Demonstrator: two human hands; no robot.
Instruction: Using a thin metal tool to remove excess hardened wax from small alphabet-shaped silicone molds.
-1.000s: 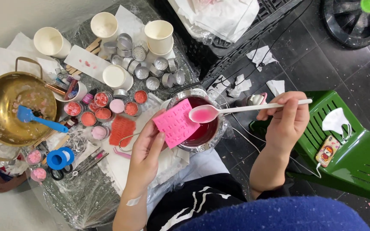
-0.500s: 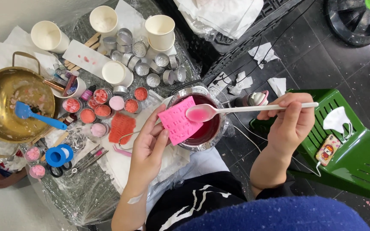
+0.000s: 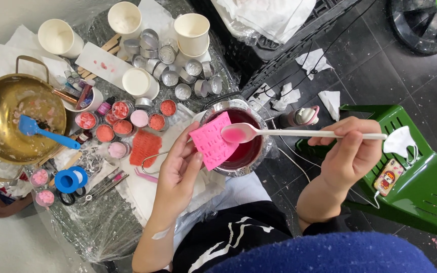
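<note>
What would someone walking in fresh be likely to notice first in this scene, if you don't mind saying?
Probably the bright pink mould, held by the left hand at the rim of a metal bowl of red liquid in the middle. The right hand holds a long white spoon of pink liquid over it. At far left sits a brass pot with a blue spatula inside.

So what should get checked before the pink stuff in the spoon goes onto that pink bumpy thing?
1. Spoon holds pink liquid: ok.
2. Right hand grips the spoon handle: ok.
3. Left hand holds the pink mould steady: ok, though it looks tilted.
4. Spoon bowl is beside the mould's edge, above the metal bowl of red liquid: ok.
5. Mould's hollows empty: cannot tell.
</note>
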